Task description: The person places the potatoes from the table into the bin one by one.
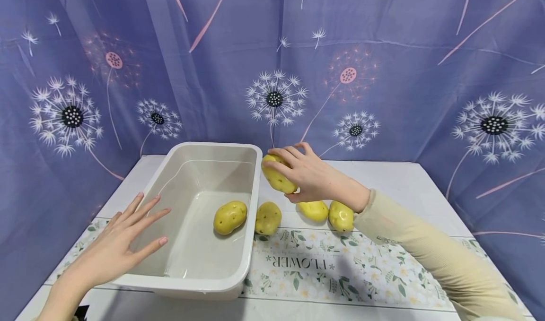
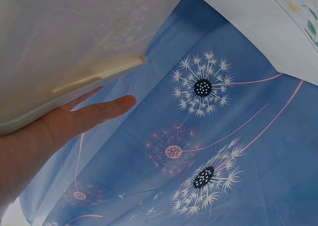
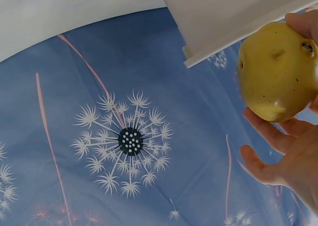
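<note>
Fingers and thumb of the right hand [image 1: 315, 174] are holding a yellow potato [image 1: 276, 181] in the middle of the frame. The fingers are bending over the top of it, and the thumb is sitting low. This potato is showing just to the right of the rim of a big pale bin [image 1: 183, 283]; I cannot tell if the two are touching. In the right wrist view, it is showing little holes and dark dots on its skin.

The left hand [image 1: 114, 248] is spreading its fingers wide and holding nothing. It is showing at the lower left of the frame, over the left side of the bin. I cannot tell if it is touching the bin.

Inside the bin, a second potato [image 1: 230, 217] is lying on the bottom, near the right wall. A third potato [image 1: 268, 218] is resting just outside that wall, with the rim hiding its left edge. To the right of it, a fourth potato [image 1: 314, 211] and a fifth potato [image 1: 341, 216] are lying very near each other, below the right hand in the frame.

All this is sitting on a white surface [image 1: 387, 177]. A flowery strip [image 1: 298, 288] is running across the lower part. Behind, a blue-purple curtain [image 1: 213, 99] is showing fluffy dandelions.
</note>
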The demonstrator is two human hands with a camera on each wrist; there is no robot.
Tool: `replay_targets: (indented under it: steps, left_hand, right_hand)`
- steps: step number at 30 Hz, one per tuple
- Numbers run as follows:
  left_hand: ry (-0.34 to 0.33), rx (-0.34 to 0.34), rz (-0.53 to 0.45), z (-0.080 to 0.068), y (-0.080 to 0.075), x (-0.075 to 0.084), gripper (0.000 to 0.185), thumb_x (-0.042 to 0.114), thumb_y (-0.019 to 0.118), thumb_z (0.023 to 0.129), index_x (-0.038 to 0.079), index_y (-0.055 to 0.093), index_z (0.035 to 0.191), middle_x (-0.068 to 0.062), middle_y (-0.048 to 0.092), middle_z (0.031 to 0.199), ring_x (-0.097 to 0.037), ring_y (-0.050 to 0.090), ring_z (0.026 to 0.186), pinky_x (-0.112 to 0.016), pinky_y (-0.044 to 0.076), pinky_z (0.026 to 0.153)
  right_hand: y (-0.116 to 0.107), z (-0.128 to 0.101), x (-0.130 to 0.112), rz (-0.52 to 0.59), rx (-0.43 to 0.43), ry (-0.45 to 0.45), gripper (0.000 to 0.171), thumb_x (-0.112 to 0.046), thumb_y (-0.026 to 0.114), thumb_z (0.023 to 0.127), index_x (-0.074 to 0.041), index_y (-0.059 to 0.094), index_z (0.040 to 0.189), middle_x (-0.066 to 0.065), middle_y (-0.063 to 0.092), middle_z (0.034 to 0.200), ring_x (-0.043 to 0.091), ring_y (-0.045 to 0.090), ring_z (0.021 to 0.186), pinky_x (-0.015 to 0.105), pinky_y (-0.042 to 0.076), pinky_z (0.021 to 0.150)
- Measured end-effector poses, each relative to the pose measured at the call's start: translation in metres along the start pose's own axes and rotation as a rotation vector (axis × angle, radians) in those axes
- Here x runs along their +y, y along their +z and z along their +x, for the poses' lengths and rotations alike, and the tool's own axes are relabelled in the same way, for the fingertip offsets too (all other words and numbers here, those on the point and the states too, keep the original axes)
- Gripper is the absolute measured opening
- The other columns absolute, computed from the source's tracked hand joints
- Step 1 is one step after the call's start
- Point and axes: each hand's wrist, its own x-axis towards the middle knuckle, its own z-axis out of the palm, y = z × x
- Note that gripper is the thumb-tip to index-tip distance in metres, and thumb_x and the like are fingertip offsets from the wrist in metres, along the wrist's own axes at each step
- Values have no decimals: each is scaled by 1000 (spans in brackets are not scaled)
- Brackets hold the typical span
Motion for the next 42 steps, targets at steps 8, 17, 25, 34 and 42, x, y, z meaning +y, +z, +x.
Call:
replay_targets:
  steps: [8, 17, 25, 34, 42]
  left_hand:
    - [0, 0, -11, 0, 0, 0, 54, 39, 58, 84, 30, 40, 134, -9, 27, 147, -18, -3, 140, -71, 9, 96]
    - [-6, -6, -15, -1, 0, 0, 54, 39, 58, 84, 29, 39, 134, -8, 26, 147, -19, -4, 140, -71, 9, 96]
    - [-4, -3, -15, -1, 1, -1, 54, 39, 58, 84, 30, 39, 134, -8, 26, 147, -18, -4, 140, -71, 8, 97]
    - [-9, -11, -17, -1, 1, -1, 55, 40, 57, 84, 30, 38, 135, -8, 25, 147, -18, -5, 140, -71, 8, 97]
    - [-9, -12, -22, -1, 0, -1, 54, 40, 57, 85, 30, 38, 135, -8, 25, 147, -18, -5, 140, -71, 8, 97]
  right_hand:
    - [0, 6, -1, 19, 31, 2, 78, -38, 74, 59, -15, 42, 126, 13, 43, 130, 26, 46, 111, 47, 36, 89]
    - [-1, 13, -1, 29, 49, 2, 75, -38, 72, 61, -16, 43, 126, 12, 43, 129, 25, 46, 112, 46, 35, 88]
    - [-1, 21, 0, 43, 42, 11, 74, -37, 72, 62, -16, 43, 126, 12, 43, 129, 25, 45, 111, 47, 34, 88]
    - [-2, 30, 0, 49, 41, 15, 73, -37, 71, 62, -16, 42, 126, 12, 42, 130, 25, 45, 112, 46, 34, 88]
    - [-3, 36, -2, 78, 12, 29, 75, -37, 71, 63, -17, 41, 129, 11, 41, 132, 24, 43, 115, 46, 32, 90]
